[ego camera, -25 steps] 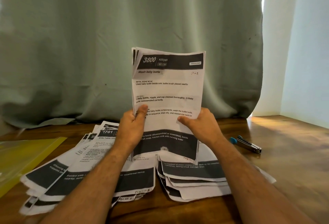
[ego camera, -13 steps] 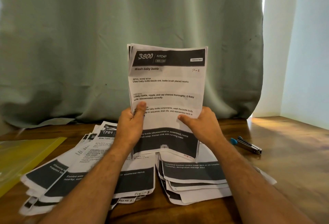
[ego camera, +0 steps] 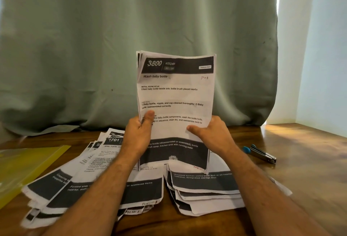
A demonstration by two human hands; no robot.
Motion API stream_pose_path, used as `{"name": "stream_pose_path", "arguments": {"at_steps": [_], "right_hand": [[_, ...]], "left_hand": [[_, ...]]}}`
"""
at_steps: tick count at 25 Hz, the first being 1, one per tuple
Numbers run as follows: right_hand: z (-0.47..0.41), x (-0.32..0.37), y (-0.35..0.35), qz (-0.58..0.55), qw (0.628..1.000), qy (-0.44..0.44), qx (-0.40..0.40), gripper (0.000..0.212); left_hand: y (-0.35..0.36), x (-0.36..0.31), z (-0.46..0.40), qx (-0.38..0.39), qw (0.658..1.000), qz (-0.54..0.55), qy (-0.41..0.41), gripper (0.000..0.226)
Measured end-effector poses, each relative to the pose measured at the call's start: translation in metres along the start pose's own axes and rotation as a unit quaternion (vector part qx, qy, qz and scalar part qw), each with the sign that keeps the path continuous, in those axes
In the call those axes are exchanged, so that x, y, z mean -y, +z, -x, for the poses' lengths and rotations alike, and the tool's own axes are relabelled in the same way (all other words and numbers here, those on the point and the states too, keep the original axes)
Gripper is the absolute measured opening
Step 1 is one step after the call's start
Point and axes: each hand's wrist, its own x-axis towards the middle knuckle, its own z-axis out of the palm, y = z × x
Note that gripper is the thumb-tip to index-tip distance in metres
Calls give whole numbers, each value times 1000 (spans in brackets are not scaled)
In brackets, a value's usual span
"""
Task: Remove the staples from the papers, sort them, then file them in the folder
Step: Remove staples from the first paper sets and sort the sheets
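**Sorting: sheaf held upright over the piles**

Head view. Left hand [ego camera: 138, 134] and right hand [ego camera: 211, 134] each pinch a side edge of the held sheaf [ego camera: 176, 93], thumbs on the front, fingers curled behind. It stands upright above two loose paper piles [ego camera: 116, 185] on the table [ego camera: 300, 160].

Risk: the back sheets look offset – loosen the grip and they could drop into the wrong pile.

Yellow folder [ego camera: 28, 162] lies far left, staple remover [ego camera: 261, 154] right – the piles lie between.

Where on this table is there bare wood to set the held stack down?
Bare wood shows on the table to the right, between the right-hand paper pile and the staple remover, and beyond it toward the wall. The middle and left are crowded: the fanned papers border the yellow folder.
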Motion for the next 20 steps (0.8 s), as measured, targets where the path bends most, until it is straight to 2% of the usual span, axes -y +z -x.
{"name": "stream_pose_path", "arguments": {"at_steps": [4,6,9,12,16,20], "right_hand": [[-1,4,-3,-58,995,-47,-63,34],[-1,6,-5,-103,990,-58,-81,35],[-6,0,-8,-113,989,-40,-93,34],[-13,-12,-9,-119,987,50,-95,31],[-14,-20,-10,-198,964,156,-82,32],[-14,-23,-12,-156,972,140,-105,37]], "left_hand": [[-1,-13,-5,-39,999,35,9,22],[-3,-20,-6,-36,995,78,-51,19],[-9,-19,-6,31,969,124,-211,25],[-12,-11,-1,112,935,116,-317,35],[-15,-3,7,187,898,131,-377,33],[-22,1,9,216,881,131,-401,35]]}}
